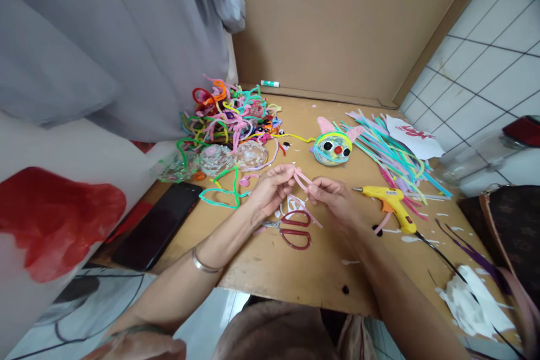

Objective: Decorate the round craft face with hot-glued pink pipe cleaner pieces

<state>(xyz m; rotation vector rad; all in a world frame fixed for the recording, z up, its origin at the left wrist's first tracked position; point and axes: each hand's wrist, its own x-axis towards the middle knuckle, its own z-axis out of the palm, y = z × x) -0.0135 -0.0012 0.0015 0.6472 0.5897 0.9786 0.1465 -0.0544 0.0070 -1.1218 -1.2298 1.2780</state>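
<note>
A pink pipe cleaner [302, 179], bent into a narrow loop, is held up between the two hands above the middle of the bench [261, 275]. Its far end is pinched by the left hand [273, 187], thumb and fingers clamped together on it; its nearer end is gripped by the right hand [331, 196], whose fingers are likewise closed on it. Just below the hands, red-handled scissors [296, 230] are laid on the bench. Beyond the right hand, a ball with pink ears and a face [332, 149] is seen, with a spread of loose pipe cleaners [390, 146] beside it. A yellow glue gun [392, 202] is placed to the right. At the left, a tangled, many-coloured heap [236, 118] is piled up, and a black phone [156, 228] is set near the edge.
</note>
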